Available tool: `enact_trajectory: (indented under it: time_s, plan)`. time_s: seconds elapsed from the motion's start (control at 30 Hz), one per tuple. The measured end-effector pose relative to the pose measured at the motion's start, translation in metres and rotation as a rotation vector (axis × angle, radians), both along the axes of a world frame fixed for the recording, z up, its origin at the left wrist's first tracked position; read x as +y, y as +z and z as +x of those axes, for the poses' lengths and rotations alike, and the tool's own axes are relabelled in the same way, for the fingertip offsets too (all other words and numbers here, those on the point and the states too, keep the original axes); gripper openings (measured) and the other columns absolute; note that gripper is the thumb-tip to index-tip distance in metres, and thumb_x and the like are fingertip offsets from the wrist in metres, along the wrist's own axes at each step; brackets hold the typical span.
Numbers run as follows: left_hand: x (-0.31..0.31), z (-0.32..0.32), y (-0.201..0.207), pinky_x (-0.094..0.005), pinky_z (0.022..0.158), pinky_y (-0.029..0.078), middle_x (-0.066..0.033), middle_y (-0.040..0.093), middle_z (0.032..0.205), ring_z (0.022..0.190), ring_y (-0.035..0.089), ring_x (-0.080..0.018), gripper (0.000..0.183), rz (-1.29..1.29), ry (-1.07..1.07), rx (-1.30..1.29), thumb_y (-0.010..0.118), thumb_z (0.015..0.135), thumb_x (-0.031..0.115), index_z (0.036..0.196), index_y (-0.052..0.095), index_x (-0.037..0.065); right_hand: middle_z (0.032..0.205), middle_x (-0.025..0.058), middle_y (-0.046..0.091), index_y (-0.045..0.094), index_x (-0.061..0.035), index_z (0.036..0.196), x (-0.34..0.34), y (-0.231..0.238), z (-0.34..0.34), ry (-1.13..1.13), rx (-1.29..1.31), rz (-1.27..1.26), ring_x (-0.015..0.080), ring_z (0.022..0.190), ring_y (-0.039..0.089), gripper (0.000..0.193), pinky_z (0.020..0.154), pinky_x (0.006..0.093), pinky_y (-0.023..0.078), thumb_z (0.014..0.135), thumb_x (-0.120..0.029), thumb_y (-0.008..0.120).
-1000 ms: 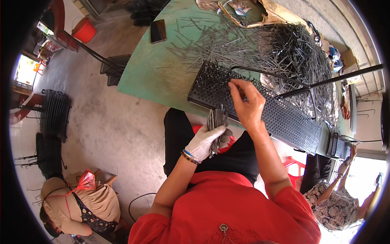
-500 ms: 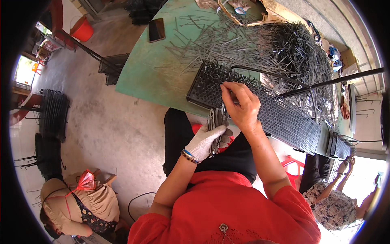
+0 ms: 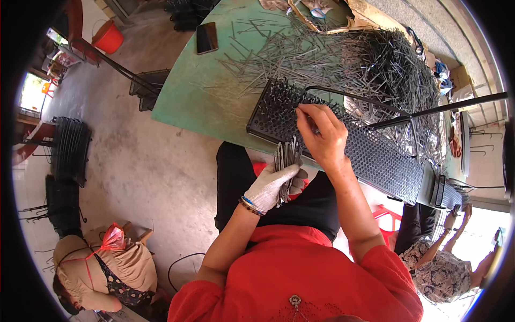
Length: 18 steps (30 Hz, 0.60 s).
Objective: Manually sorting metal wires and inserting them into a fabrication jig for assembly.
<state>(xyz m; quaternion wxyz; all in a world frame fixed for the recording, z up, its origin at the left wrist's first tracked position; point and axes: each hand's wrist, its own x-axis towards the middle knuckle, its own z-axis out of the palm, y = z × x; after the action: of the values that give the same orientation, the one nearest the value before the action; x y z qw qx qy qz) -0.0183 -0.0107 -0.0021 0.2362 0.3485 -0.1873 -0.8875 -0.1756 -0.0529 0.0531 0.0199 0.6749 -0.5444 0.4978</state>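
My left hand [image 3: 270, 188], in a pale glove, is closed around a bundle of thin dark metal strips [image 3: 287, 154] in front of the table edge. My bare right hand [image 3: 327, 139] hangs over a long black perforated tray [image 3: 383, 165]. Its thumb and forefinger are pinched together near the holes; whatever is between them is too small to make out. Short strip ends stick up thickly from the holes at the tray's left end. Toward the right end the holes show no strips. A black rod handle [image 3: 456, 107] extends from the tray to the right.
A tangled heap of loose metal strips [image 3: 397, 70] covers the far side of the green table [image 3: 179, 102]. A phone [image 3: 207, 38] lies at the far left. Two people [image 3: 107, 268] sit nearby, lower left and right. Stacked black racks [image 3: 70, 150] and a red bucket [image 3: 108, 37] stand leftward.
My right hand has shifted slightly to the right over the tray, its fingertips still pinched. My left hand keeps the bundle in nearly the same place.
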Motion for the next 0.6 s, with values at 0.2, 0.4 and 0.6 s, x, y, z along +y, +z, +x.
enact_trajectory:
  time_s: [0.2,0.4,0.6]
  plan:
    - [0.0010,-0.0002,-0.0031,-0.0260,0.059,0.058,-0.0110,0.069,0.086,0.069,0.068,-0.0155,0.018,0.003,0.009,0.006,0.061,0.094,0.016,0.104,0.059,0.002,0.082,0.0075,0.067,0.068,-0.0014,0.093,-0.0003,-0.0003,0.0026,-0.102,-0.024,0.015,0.0121,0.059,0.062,0.014,0.052,0.0234,0.049,0.079,0.001,0.072]
    - [0.0006,0.0002,-0.0008,-0.0257,0.058,0.057,-0.0110,0.069,0.086,0.068,0.068,-0.0153,0.018,0.009,0.002,0.002,0.060,0.094,0.016,0.104,0.059,0.001,0.081,0.0083,0.067,0.068,-0.0008,0.091,-0.0001,-0.0064,0.0041,-0.069,-0.008,0.099,0.0160,0.060,0.064,0.012,0.053,0.0259,0.051,0.080,-0.001,0.072]
    - [0.0012,0.0001,0.0001,-0.0254,0.057,0.056,-0.0105,0.069,0.086,0.066,0.067,-0.0147,0.019,0.008,-0.003,-0.019,0.060,0.094,0.017,0.104,0.059,0.001,0.086,0.0111,0.067,0.069,-0.0004,0.092,-0.0019,-0.0074,0.0055,0.045,0.105,0.091,0.0259,0.068,0.066,0.014,0.058,0.0327,0.053,0.079,-0.004,0.074]
